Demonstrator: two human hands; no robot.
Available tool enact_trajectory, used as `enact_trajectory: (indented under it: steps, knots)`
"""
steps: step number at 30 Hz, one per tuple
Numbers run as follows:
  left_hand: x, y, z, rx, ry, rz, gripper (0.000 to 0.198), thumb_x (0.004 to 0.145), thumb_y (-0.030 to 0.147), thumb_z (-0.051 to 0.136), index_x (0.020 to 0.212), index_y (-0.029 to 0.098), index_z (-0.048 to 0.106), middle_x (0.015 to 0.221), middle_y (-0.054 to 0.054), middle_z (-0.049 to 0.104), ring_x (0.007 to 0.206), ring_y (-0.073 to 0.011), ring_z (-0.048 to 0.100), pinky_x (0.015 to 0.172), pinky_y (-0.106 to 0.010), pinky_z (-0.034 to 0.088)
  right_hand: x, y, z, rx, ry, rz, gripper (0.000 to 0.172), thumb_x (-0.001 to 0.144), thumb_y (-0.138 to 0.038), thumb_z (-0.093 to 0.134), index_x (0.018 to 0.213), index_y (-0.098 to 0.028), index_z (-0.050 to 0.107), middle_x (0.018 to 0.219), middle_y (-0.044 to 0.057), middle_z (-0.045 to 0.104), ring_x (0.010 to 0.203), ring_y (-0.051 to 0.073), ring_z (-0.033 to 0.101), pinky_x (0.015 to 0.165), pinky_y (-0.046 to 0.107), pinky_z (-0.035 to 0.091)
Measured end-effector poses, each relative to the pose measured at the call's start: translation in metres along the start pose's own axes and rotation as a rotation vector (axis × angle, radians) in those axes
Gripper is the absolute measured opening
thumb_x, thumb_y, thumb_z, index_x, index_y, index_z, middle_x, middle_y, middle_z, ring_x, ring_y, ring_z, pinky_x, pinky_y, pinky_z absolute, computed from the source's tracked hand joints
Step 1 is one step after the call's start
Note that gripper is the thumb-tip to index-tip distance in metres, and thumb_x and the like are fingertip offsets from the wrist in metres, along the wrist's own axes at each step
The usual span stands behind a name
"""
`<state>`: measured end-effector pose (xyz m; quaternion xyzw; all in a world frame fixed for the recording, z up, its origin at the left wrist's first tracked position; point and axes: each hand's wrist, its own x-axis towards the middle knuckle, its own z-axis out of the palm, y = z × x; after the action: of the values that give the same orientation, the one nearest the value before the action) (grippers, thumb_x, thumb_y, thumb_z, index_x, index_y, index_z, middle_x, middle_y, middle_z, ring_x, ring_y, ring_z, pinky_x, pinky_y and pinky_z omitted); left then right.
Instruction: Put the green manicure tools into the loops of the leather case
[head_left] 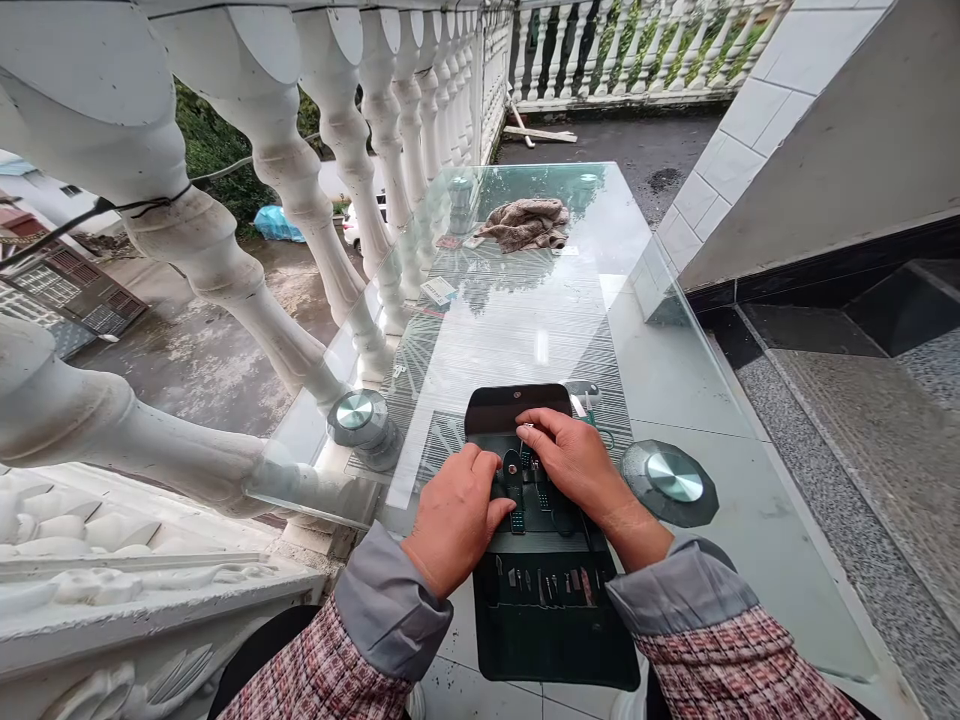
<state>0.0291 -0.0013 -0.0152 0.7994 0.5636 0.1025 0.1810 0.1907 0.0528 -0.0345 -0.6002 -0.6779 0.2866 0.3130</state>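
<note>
A dark manicure case (pixel 559 645) lies unfolded near the front edge of the glass table. Its lower section holds a row of several small metal tools (pixel 551 585) in slots. In the middle section are nail clippers (pixel 541 492) with teal-dotted handles, beside a strap with a snap (pixel 512 468). My left hand (pixel 459 510) is curled at the case's left side, thumb and forefinger closing on it by the strap. My right hand (pixel 574 455) pinches a small nail clipper (pixel 526 455) over the upper middle; the fingers partly cover it. Green-handled scissors (pixel 589 412) lie just past my right hand.
A crumpled brown cloth (pixel 525 222) lies at the table's far end, with a small card (pixel 439 291) nearer on the left. Round metal-capped table supports (pixel 669 478) show through the glass (pixel 705 400). A white balustrade (pixel 300 200) runs along the left; stone steps (pixel 847 400) are right.
</note>
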Motion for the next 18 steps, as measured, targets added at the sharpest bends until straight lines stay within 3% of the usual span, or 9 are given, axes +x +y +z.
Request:
enact_trajectory:
  steps: [18]
  knots:
    - [0.0013, -0.0008, 0.0004, 0.005, -0.020, 0.000, 0.025, 0.080, 0.023, 0.066, 0.098, 0.018, 0.050, 0.099, -0.004, 0.053, 0.093, -0.0215, 0.052, 0.081, -0.035, 0.047, 0.0058, 0.0067, -0.0030, -0.110, -0.086, -0.134, 0.021, 0.083, -0.024, 0.050, 0.092, -0.021, 0.068, 0.096, 0.005, 0.070, 0.090, 0.020, 0.063, 0.082, 0.034, 0.045]
